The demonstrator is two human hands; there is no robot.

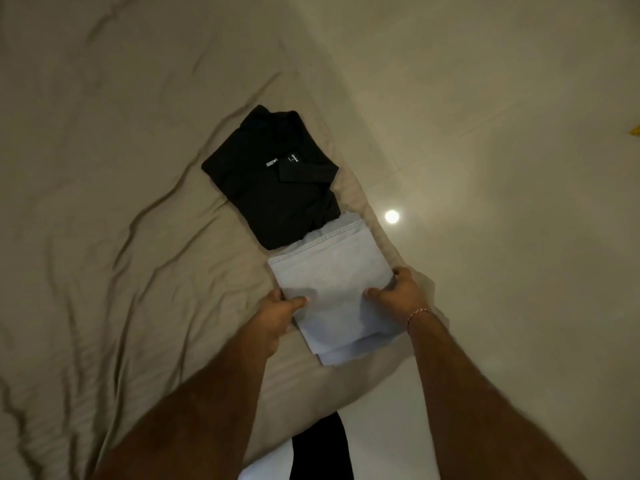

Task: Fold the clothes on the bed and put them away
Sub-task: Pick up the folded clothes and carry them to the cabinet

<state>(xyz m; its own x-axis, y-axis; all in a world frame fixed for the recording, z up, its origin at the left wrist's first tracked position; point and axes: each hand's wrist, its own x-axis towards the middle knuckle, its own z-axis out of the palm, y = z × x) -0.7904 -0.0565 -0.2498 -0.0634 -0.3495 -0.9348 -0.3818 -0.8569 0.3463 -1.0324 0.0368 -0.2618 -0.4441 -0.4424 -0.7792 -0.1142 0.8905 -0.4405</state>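
Note:
Folded light blue jeans (332, 278) lie on the bed (104, 202) near its right edge. My left hand (277, 317) grips their left side, thumb on top and fingers under the fold. My right hand (398, 292) grips their right side the same way. A folded black polo shirt (273, 181) with a label at the collar lies just beyond the jeans, its near corner overlapping their far edge.
The beige sheet is wrinkled across the left and far part of the bed. Shiny pale floor tiles (502, 168) run along the right, with a lamp reflection (391, 216). A yellow object (635, 129) shows at the right border.

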